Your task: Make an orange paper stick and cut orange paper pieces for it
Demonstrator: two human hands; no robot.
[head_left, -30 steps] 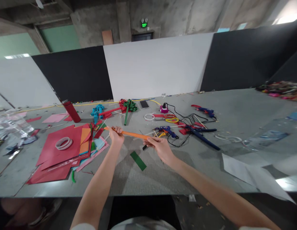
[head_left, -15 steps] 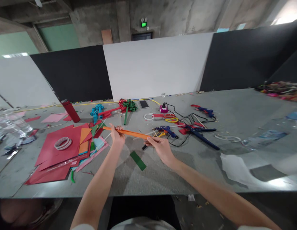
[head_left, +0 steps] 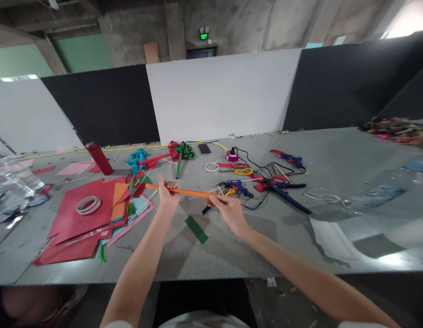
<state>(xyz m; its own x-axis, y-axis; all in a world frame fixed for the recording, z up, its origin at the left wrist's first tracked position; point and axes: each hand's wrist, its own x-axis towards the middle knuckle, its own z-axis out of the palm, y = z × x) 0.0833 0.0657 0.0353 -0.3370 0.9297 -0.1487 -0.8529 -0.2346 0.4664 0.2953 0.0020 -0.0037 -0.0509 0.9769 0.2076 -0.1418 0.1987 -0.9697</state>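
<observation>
Between my hands a long, narrow orange paper strip [head_left: 194,193] is held nearly level above the table. My left hand [head_left: 168,192] is closed on it near its left end, which sticks out past the fingers. At the right end, my right hand [head_left: 228,208] pinches the strip between thumb and fingers. Below the strip a short green paper strip [head_left: 196,229] lies flat on the table. A blue glue gun [head_left: 236,187] rests just beyond my right hand.
To the left are stacked red sheets [head_left: 73,205] with a tape roll [head_left: 89,205] on top, and a red bottle [head_left: 99,158]. Paper flowers [head_left: 184,151], a phone [head_left: 204,149] and a purple power socket [head_left: 232,155] lie farther back. Dark blue scissors-like tool [head_left: 288,198] and a plastic bottle [head_left: 378,198] are at right.
The orange strip looks narrower and slightly more level than before, as if turned a little in my fingers. Both hands keep their hold in almost the same place.
</observation>
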